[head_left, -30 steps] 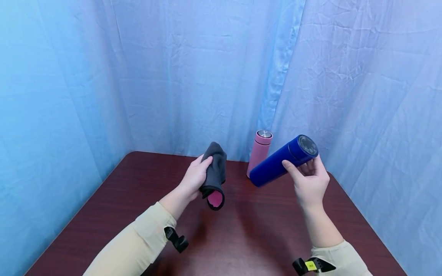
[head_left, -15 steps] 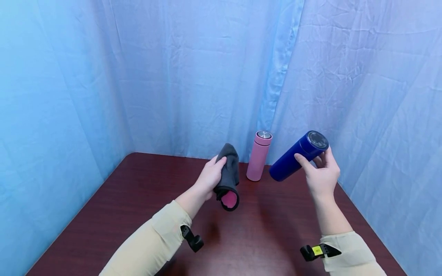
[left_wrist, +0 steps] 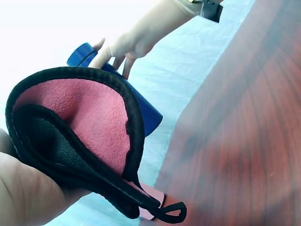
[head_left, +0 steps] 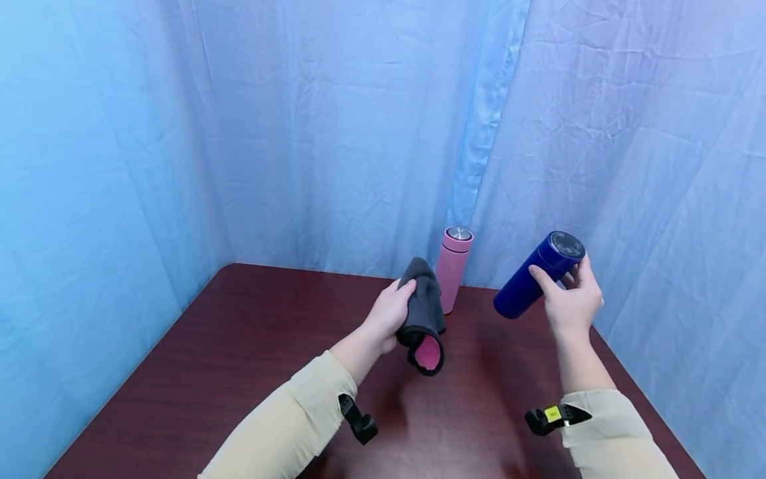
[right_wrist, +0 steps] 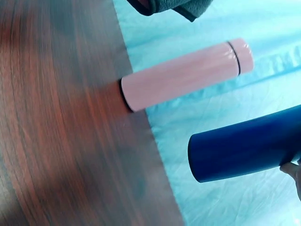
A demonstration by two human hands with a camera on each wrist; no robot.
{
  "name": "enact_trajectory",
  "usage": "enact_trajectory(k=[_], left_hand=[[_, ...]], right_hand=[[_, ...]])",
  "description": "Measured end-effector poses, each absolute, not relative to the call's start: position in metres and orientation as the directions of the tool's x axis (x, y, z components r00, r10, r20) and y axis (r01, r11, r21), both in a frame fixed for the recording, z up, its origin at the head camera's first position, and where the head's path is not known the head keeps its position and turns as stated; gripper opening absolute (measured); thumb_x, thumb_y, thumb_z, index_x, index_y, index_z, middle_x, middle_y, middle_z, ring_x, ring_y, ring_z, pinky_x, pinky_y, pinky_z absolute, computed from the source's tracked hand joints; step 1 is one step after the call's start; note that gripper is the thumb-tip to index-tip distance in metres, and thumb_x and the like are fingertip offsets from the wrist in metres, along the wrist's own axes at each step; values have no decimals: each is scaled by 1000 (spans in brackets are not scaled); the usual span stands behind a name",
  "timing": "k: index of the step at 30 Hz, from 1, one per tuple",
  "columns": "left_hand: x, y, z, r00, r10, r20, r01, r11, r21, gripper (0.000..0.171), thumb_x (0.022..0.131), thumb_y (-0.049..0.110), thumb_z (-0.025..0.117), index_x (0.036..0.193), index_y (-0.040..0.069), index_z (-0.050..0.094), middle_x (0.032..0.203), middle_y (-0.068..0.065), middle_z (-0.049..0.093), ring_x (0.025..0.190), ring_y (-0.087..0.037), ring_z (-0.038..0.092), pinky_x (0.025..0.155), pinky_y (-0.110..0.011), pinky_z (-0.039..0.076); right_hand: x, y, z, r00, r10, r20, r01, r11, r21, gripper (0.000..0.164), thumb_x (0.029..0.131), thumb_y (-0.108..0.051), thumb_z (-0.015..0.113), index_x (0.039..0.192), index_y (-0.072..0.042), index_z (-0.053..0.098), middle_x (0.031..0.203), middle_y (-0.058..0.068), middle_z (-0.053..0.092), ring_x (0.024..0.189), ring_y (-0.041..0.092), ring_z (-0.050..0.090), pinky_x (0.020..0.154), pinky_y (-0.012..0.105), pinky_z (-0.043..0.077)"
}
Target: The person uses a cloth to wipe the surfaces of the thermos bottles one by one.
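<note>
My left hand [head_left: 389, 314] grips a folded cloth [head_left: 423, 299], dark grey outside and pink inside, above the table. The left wrist view shows the cloth's pink fuzzy side [left_wrist: 96, 110], black edging and a small hanging loop. In my right hand [head_left: 572, 299] is a blue thermos bottle [head_left: 526, 286], pinched near its lidded upper end and tilted, its base toward the lower left. It is off the table. A pink thermos bottle [head_left: 453, 269] stands upright at the back, between the hands. The cloth covers part of its left side in the head view.
The dark red wooden table [head_left: 287, 332] lies under both hands. Light blue curtains [head_left: 335, 133] hang behind it and on both sides, close to the table's edges. Black camera mounts [head_left: 359, 419] are strapped at both sleeves.
Both hands have moved to the right, the left with the cloth and the right with the blue thermos bottle. The blue bottle no longer overlaps the pink one, which has stayed put.
</note>
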State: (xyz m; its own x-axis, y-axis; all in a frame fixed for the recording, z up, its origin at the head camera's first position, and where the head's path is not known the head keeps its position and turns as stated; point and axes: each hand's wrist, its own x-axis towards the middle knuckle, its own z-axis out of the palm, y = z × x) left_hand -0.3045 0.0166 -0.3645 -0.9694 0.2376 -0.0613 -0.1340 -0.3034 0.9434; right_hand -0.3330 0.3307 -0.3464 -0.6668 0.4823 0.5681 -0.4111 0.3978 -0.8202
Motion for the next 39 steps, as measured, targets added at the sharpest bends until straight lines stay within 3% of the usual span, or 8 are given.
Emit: enact_trajectory(k=[9,11,21,23,27,33,39], left_hand=[[-306,31,-373,-967,247,-68,-161,-377,912,56,108,37,48,159,15,36,149,-13,49,129,-29,54,108,-44,43],[-307,34,-376,-964,255,-78,-177,-392,903,57,109,37,48,160,15,35,152,-13,47,131,-29,52,109,-44,42],[-309,41,-388,-959,261,-107,-209,-406,890,59,108,38,48,161,15,33,155,-14,42,137,-30,47,111,-46,40],[-310,42,-389,-960,260,-108,-210,-406,889,59,108,38,48,161,15,33,155,-14,43,137,-30,47,111,-46,39],[-310,45,-389,-960,258,-109,-210,-410,887,58,108,36,48,160,14,34,154,-14,45,135,-30,48,111,-45,40],[-308,47,-389,-960,259,-105,-207,-409,889,57,109,36,48,159,13,36,152,-14,46,134,-30,49,111,-46,40],[-309,48,-390,-961,255,-105,-207,-413,887,58,108,37,49,159,13,35,154,-13,44,136,-30,47,112,-46,39]], right_hand=[[-340,343,-358,-719,504,478,-269,433,-860,73,84,-34,86,146,-48,49,143,5,59,129,27,58,104,47,48],[-342,346,-361,-727,507,463,-247,437,-865,75,85,-35,85,148,-49,46,146,6,57,132,28,56,112,45,40],[-348,358,-378,-743,524,417,-153,473,-868,77,87,-37,82,152,-48,41,152,8,50,136,30,50,121,41,15],[-349,359,-380,-741,530,412,-137,482,-865,78,87,-39,82,152,-48,40,153,7,49,136,30,50,121,41,17],[-350,361,-383,-743,542,391,-105,483,-869,80,87,-41,81,153,-49,37,154,4,47,137,27,49,115,48,35],[-351,362,-386,-742,546,388,-88,495,-865,82,87,-43,80,156,-45,35,154,5,47,138,29,48,121,43,20],[-352,361,-387,-743,550,381,-73,499,-863,81,87,-44,80,156,-45,36,154,4,48,137,27,49,114,48,36]])
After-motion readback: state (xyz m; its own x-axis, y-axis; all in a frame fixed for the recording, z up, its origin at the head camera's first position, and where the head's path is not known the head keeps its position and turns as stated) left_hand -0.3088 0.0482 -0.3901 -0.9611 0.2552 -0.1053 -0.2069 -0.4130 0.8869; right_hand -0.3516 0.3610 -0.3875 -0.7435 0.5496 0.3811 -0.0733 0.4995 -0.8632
